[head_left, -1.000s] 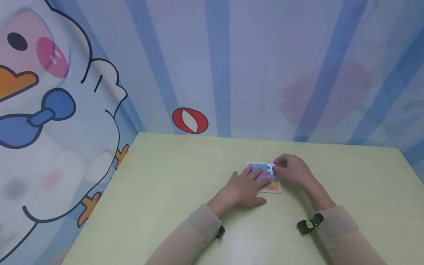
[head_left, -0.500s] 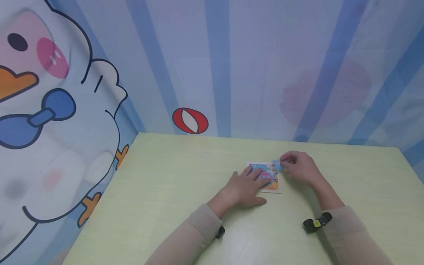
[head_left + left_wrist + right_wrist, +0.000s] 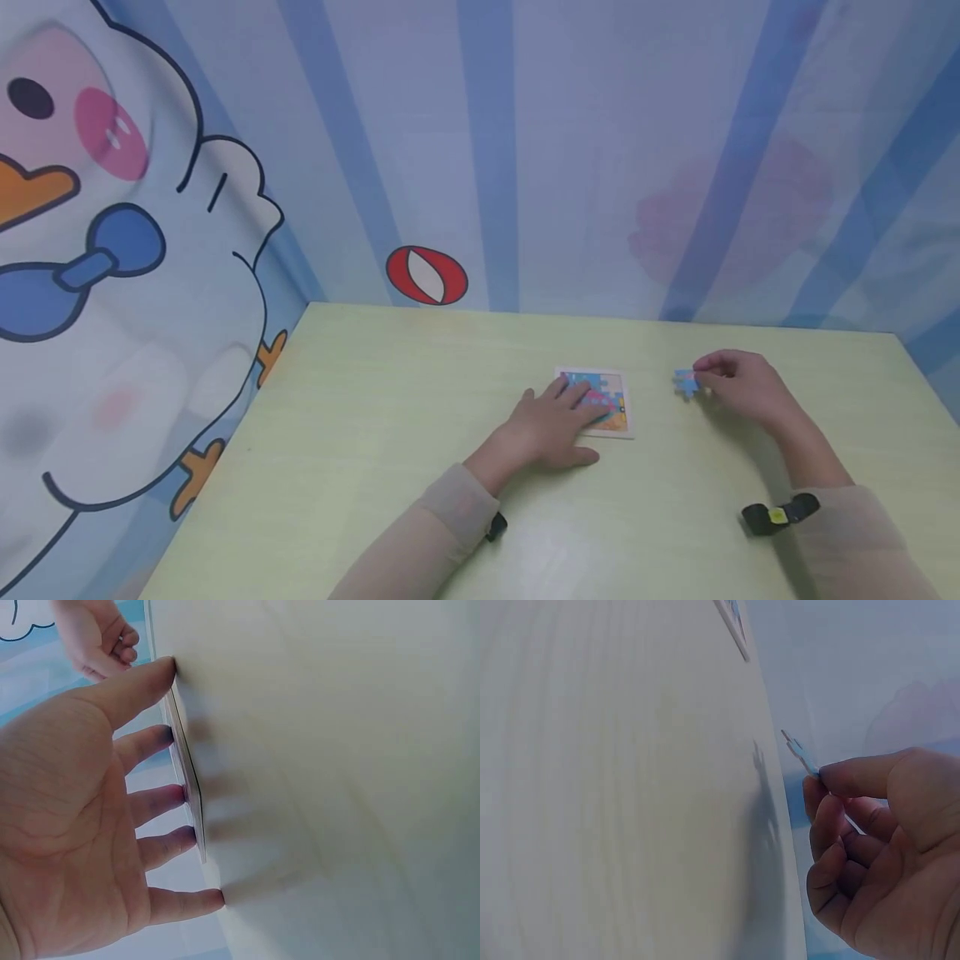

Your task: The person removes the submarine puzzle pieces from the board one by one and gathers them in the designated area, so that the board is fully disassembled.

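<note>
A small framed jigsaw puzzle with a blue, pink and orange picture lies flat on the table. My left hand rests on its left part, fingers spread and straight; in the left wrist view, the middle fingertips touch the thin board, and the thumb and little finger reach past it. To the right of the puzzle, my right hand pinches a blue jigsaw piece between thumb and index finger. The right wrist view has this piece above the table, its shadow falling below. A pale gap shows at the puzzle's upper right corner.
The pale yellow table ends at a striped blue backdrop behind it. A printed cartoon bird covers the left wall. Black wrist straps sit at both sleeves.
My right hand has drawn the blue jigsaw piece off the puzzle's upper right corner and carried it to the right. My left hand has stayed on the puzzle.
</note>
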`<state>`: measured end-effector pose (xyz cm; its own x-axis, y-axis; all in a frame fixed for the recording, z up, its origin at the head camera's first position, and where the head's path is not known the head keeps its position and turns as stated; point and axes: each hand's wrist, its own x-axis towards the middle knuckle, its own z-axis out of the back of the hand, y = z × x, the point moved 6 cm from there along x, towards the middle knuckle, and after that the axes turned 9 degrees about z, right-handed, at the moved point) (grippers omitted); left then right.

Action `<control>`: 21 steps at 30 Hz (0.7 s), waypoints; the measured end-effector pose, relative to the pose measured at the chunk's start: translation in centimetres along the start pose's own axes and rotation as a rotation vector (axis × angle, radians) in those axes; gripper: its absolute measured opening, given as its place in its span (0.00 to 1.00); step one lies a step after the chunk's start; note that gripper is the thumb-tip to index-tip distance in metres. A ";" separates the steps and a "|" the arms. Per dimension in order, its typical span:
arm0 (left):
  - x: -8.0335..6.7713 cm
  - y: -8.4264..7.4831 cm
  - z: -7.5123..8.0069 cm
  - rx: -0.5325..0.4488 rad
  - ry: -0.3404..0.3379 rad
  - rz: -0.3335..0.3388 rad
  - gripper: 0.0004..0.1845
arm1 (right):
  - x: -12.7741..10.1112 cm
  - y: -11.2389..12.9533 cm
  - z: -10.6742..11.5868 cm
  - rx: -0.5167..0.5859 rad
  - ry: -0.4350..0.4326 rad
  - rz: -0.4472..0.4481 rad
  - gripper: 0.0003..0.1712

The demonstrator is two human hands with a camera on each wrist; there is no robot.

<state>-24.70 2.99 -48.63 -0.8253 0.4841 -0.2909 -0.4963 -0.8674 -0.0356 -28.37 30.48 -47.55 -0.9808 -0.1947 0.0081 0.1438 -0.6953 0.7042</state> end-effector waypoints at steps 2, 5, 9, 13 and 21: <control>0.0 0.1 -0.1 -0.006 0.000 0.000 0.39 | -0.2 -0.6 0.3 -0.011 0.002 -0.004 0.21; 0.0 0.1 -0.1 -0.014 -0.002 -0.001 0.38 | -0.6 -1.4 0.8 -0.023 0.002 -0.014 0.21; 0.1 0.1 0.0 -0.013 -0.005 -0.003 0.38 | -1.0 -2.2 1.3 -0.033 -0.005 -0.031 0.22; 0.1 0.1 -0.1 -0.013 -0.002 0.000 0.38 | -1.3 -3.0 1.6 -0.046 -0.006 -0.042 0.23; 0.1 0.1 -0.2 -0.003 0.001 -0.006 0.38 | -1.5 -3.8 2.2 -0.065 -0.013 -0.054 0.23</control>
<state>-24.82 2.92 -48.85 -0.8217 0.4894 -0.2920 -0.5006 -0.8647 -0.0407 -27.74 34.94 -48.64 -0.9889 -0.1472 -0.0188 0.0989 -0.7480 0.6563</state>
